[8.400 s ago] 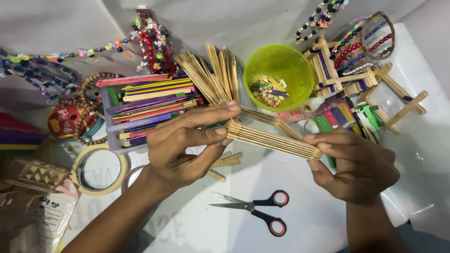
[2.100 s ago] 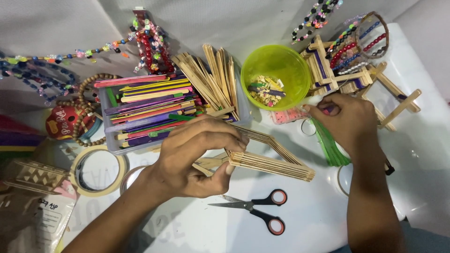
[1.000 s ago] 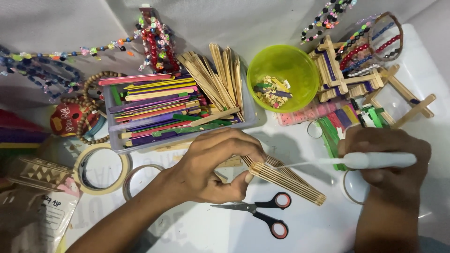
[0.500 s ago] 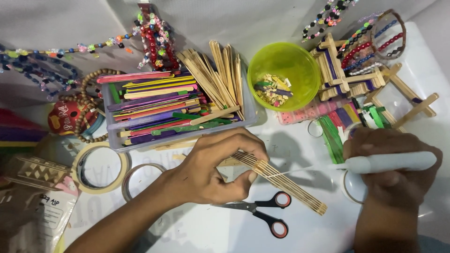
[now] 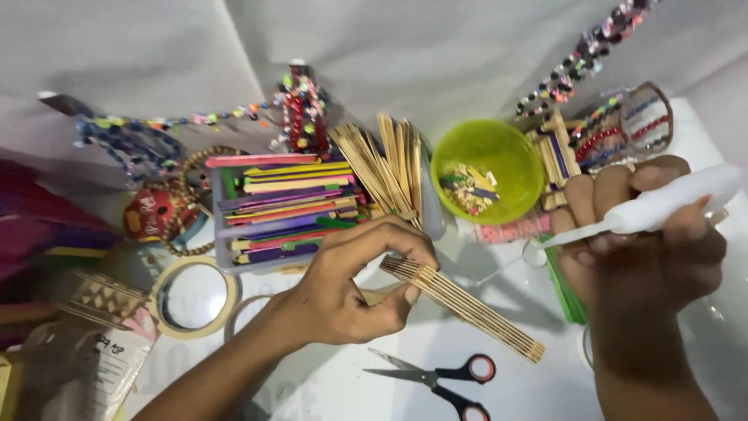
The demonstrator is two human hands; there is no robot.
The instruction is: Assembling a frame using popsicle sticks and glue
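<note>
Your left hand (image 5: 354,292) has its fingers curled snug around one end of a flat panel of plain wooden sticks (image 5: 467,306) laid side by side; thumb underneath, fingertips over the top edge, so that's a closed grip holding the panel; the panel runs down and to the right from your hand, tilted, with its far end hanging just above the white table (image 5: 561,390), not far from the scissors (image 5: 448,378). Your right hand (image 5: 643,253) is wrapped tight around a white glue bottle (image 5: 662,204); the bottle lies nearly level, thin nozzle pointing left toward the panel, the tip well apart from the wood; can't tell if anything is coming out of it.

Around you it's a proper craft mess; the scissors with red-and-black handles lie open on the table below the panel; behind your left hand there's a clear tray of coloured sticks (image 5: 284,210), and a loose fan of plain sticks (image 5: 386,168) leans just right of it; a lime-green bowl (image 5: 487,148) with small coloured bits inside sits between that fan and your right hand; a roll of tape (image 5: 195,296) is left of your forearm; strings of beads (image 5: 304,109) are draped along the back; a little stick-built frame (image 5: 557,152) stands just right of the bowl, partly hidden by your fingers.
</note>
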